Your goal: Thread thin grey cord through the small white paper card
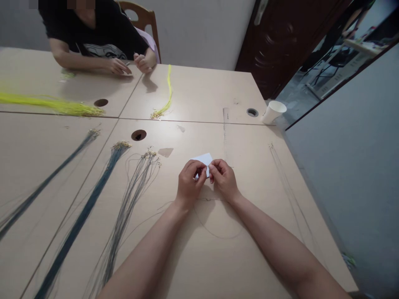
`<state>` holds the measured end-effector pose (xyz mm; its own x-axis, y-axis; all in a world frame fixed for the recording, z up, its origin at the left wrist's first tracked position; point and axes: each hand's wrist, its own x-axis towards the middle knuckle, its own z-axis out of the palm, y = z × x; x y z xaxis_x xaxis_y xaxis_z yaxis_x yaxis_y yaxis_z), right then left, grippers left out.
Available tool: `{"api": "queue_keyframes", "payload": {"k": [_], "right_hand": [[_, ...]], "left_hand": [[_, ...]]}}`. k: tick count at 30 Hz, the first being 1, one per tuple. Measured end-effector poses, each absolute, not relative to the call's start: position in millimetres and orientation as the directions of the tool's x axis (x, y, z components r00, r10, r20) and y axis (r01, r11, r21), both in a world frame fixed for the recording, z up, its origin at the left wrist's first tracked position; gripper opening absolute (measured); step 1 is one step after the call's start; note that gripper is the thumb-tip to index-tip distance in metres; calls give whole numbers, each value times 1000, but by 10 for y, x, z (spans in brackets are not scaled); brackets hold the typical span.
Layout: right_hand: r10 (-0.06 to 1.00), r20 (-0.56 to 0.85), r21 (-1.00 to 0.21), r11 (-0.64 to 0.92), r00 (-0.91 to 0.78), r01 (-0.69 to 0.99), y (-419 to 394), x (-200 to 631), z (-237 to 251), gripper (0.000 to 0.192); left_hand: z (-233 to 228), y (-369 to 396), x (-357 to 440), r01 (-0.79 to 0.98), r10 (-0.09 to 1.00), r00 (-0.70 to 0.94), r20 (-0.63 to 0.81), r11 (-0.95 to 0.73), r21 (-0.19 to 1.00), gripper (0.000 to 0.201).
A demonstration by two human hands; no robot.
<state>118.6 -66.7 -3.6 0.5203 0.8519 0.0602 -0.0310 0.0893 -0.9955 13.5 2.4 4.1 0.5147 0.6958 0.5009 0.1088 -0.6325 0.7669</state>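
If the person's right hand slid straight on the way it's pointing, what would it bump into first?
The right hand points up and leftward toward the left hand, which it nearly touches at the small white card both pinch. It would likely meet those fingers and the card first.

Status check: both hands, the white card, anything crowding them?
Left hand and right hand both pinching white card just above the table. Thin cord loops below the wrists. Grey cord bundle to the left, apart.

Your left hand point(190, 182) and right hand point(222, 178) meet over the small white paper card point(204, 159) at the light wooden table's point(193, 257) centre. Dark blue-grey cord bundles point(93, 199) lie to your left; the white paper cup point(273, 112) stands far right, behind.
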Motion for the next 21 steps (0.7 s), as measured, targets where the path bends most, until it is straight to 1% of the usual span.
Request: {"api": "queue_keyframes", "payload": {"k": [9,21], "right_hand": [[857,45,-994,90,514,-62,-675,1185,-47,14],[860,45,-996,81,508,-49,-672,1187,-30,14]], "left_hand": [[28,31,128,106,677,541,498,-643,759,6],[42,28,143,109,671,542,506,-654,749,7]]}}
